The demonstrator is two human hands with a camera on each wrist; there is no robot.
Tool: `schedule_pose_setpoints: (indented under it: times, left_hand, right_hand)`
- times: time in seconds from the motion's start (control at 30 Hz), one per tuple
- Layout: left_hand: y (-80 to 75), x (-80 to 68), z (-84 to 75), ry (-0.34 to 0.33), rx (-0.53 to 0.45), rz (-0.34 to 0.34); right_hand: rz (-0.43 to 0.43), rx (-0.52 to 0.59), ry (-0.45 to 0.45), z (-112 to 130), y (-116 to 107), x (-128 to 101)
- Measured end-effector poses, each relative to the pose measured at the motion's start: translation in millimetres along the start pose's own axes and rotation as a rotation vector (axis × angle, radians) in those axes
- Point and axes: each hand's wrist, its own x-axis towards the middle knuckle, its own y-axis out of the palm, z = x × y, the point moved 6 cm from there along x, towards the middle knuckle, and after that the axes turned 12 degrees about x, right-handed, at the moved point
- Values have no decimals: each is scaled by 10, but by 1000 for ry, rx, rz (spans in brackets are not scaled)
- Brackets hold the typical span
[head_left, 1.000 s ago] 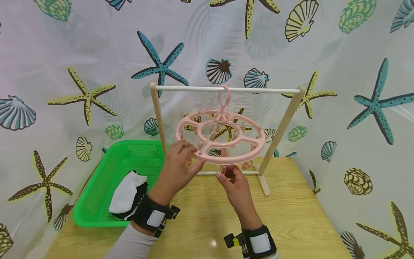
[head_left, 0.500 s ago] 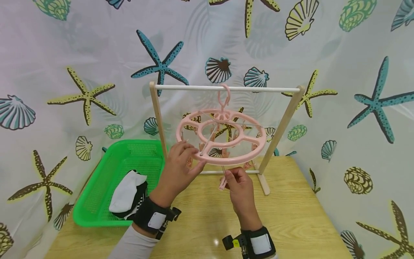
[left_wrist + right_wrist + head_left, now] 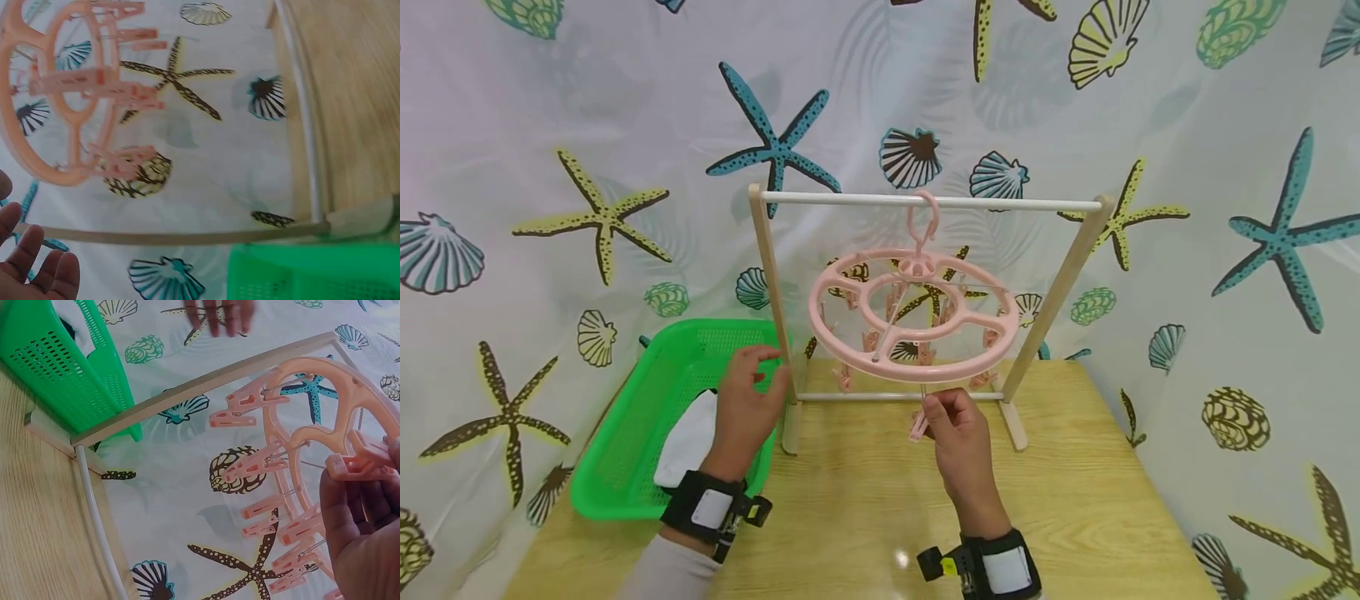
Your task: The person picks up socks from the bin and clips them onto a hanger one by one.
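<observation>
My right hand (image 3: 957,429) pinched a pink clothes peg (image 3: 917,427) between thumb and fingertips, just under the front rim of the round pink peg hanger (image 3: 914,315). The peg hung on a thin wire from that rim. In the right wrist view my fingers (image 3: 350,519) curled round the peg (image 3: 353,467) beside the hanger's rim (image 3: 294,440), with more pegs hanging in a row below it.

My left hand (image 3: 747,404) was loose and held nothing, fingers relaxed and slightly bent, hovering over the right edge of the green basket (image 3: 625,467). A white and black cloth (image 3: 688,437) lay inside the basket, just beside that hand.

The hanger's hook sat on the white top bar of a small wooden rack (image 3: 771,275). The rack stood on a wooden table (image 3: 1075,492), with the basket to its left. A curtain (image 3: 550,125) printed with starfish and shells hung behind everything.
</observation>
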Motion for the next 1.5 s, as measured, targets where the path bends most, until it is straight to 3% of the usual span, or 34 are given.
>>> schedule_pose_setpoints:
  times: [0.07,0.13,0.3,0.37,0.43,0.57,0.63,0.77,1.0,1.17,1.33,1.5]
  left_hand:
    - [2,47,255,-73,36,79]
    - [0,118,496,-131,134,194]
    - [32,242,1146,-237,434,625]
    - [43,230,1406,-261,486,746]
    - [50,196,1658,-290,505,800]
    - [58,109,2075,-344,512,784]
    - [67,57,2182,-360,512,771]
    - [62,-2,2178,-360,524,722]
    - [-78,24,1860,-320,503,530]
    - [-120,109,1659,-246,516,430]
    - [-105,193,1500,-233,530,435]
    - [-95,218,1338,-270,426,489]
  right_hand:
    - [2,10,-3,14,0,0]
    - [5,9,-2,21,0,1]
    - [12,-4,-1,25,-2,-8]
    - [14,-4,0,20,-8,-21]
    - [17,-3,5,11,-11,-32]
    - [27,-2,18,-4,-2,-48]
    - [27,1,23,-9,2,-51]
    - [28,1,26,-9,13,-59]
    - [29,-2,17,-13,12,-42]
    - [27,-14,15,-3,-3,-31]
    - [18,-17,20,5,-14,-15]
    - [19,-13,40,-20,-10,-29]
